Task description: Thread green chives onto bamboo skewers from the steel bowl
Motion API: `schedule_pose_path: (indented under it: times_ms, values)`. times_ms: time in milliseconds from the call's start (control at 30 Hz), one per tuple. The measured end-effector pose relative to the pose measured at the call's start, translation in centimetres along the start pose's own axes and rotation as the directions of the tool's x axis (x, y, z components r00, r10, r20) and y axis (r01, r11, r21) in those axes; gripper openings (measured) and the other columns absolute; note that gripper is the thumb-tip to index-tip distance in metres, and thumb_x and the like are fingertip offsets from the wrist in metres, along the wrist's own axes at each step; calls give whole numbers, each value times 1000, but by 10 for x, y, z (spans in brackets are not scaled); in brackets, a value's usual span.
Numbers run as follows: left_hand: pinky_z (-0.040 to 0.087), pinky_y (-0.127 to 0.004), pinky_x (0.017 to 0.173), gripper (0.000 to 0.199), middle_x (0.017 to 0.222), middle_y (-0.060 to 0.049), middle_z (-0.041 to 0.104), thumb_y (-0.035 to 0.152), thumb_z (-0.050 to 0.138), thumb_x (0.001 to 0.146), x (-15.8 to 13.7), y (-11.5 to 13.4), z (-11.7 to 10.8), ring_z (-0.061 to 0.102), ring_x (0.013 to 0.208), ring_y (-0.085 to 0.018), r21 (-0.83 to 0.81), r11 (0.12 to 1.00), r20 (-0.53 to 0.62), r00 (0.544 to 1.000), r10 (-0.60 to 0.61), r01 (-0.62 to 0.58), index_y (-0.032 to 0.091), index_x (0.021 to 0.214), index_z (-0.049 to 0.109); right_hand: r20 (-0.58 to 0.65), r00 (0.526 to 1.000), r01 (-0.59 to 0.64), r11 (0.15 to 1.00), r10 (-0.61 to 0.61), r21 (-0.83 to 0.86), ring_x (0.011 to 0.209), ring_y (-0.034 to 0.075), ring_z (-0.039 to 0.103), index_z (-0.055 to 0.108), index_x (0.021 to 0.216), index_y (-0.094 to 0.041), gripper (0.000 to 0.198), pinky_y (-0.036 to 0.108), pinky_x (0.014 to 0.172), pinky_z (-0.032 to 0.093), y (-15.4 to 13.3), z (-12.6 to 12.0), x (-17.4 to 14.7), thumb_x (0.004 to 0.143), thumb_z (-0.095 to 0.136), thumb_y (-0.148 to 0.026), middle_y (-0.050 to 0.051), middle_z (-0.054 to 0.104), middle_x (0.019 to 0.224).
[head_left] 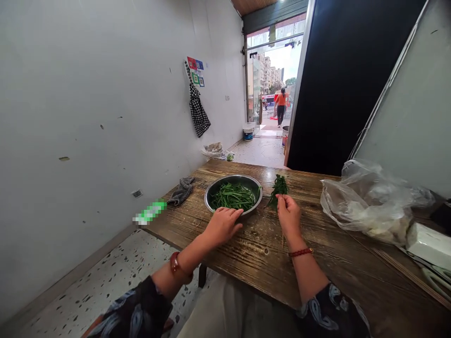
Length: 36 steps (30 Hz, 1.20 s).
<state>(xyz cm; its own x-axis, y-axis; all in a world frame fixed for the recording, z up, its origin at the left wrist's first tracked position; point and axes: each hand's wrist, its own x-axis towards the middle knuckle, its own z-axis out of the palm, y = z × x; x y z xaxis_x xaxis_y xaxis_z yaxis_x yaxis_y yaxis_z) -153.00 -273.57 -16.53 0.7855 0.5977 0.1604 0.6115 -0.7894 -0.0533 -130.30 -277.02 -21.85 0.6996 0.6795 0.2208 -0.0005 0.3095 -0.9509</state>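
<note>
Fingers on the right hand are pinched together, thumb against index, with no gap I can see, and they've got hold of a thin stick with a folded bunch of greens on its upper end. Stick's pretty much upright, with its lower part poking out below the palm. That forearm rises from the near edge of the desk, leaning a bit left, red beaded bracelet at the wrist.

Left hand is way more relaxed: palm down, fingers loosely bent and side by side, thumb sticking out apart, nothing visible in the grip. It's right at the near side of a metal bowl, though I can't tell if it's actually touching the rim. Forearm slants in from over the near edge, reddish bangle on it.

Bowl sits toward the desk's far left corner and is loaded with long loose greens; the bunch on the stick is just right of it. Grey cloth lies by the left edge, crumpled plastic bag over by the far right.
</note>
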Motion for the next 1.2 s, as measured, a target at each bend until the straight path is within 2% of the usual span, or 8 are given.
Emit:
schedule_pose_path:
  times_ms: [300, 467, 567, 700, 800, 900, 1033, 1200]
  values:
    - [37, -33, 71, 28, 82, -6, 67, 26, 34, 96, 6, 5, 19, 59, 78, -18, 103, 993, -132, 990, -42, 56, 22, 108, 59, 26, 985, 175, 967, -173, -188, 54, 16, 47, 68, 87, -20, 34, 26, 52, 33, -11, -1, -6, 84, 51, -49, 0, 57, 60]
    - [34, -34, 66, 21, 80, -4, 65, 25, 40, 94, 0, 21, 17, 58, 77, -19, 119, 993, -109, 994, 18, -5, 23, 106, 58, 127, 889, 455, 820, -439, -348, 76, 21, 55, 65, 88, -22, 26, 32, 71, 39, -20, 1, -14, 89, 46, -39, 7, 64, 81]
    - [33, -35, 64, 21, 78, -3, 64, 24, 40, 94, -5, 30, 19, 56, 74, -20, 137, 990, -116, 992, 54, -38, 24, 105, 57, 152, 853, 520, 783, -500, -343, 71, 19, 51, 60, 81, -22, 21, 32, 70, 38, -29, 4, -22, 91, 45, -34, 4, 58, 76]
    - [33, -36, 62, 24, 76, -4, 62, 24, 38, 94, -8, 37, 23, 55, 73, -20, 123, 991, -134, 989, 65, -48, 24, 107, 57, 123, 914, 405, 892, -388, -199, 59, 14, 44, 52, 66, -22, 28, 29, 60, 36, -42, 7, -31, 89, 49, -37, -1, 49, 63]
    - [32, -36, 62, 26, 76, -5, 61, 24, 36, 95, -8, 37, 25, 55, 72, -20, 113, 993, -143, 988, 54, -38, 24, 110, 57, 167, 963, 205, 978, -210, 44, 52, 11, 40, 61, 80, -22, 25, 26, 51, 33, -47, 10, -29, 87, 52, -44, -3, 48, 62]
    - [32, -36, 61, 27, 76, -5, 62, 24, 35, 95, -7, 37, 26, 56, 72, -19, 115, 993, -158, 986, 54, -36, 25, 113, 55, 284, 959, -19, 991, -20, 135, 47, 8, 38, 63, 90, -21, 30, 22, 43, 29, -40, 10, -20, 82, 57, -49, -4, 49, 63]
    - [30, -36, 61, 19, 74, -3, 62, 24, 41, 93, -5, 39, 25, 55, 70, -18, 139, 990, -184, 982, 45, -20, 25, 104, 57, 344, 926, -135, 988, 155, -81, 42, 8, 41, 64, 90, -17, 42, 22, 38, 27, -21, 5, -7, 74, 60, -55, -3, 53, 62]
    - [29, -35, 61, 17, 73, 0, 61, 20, 45, 91, -5, 39, 24, 53, 67, -17, 164, 986, -231, 971, 62, -24, 24, 104, 57, 336, 941, 122, 879, 45, -462, 43, 13, 50, 64, 79, -18, 38, 25, 46, 36, -21, -7, -1, 84, 48, -51, -3, 52, 49]
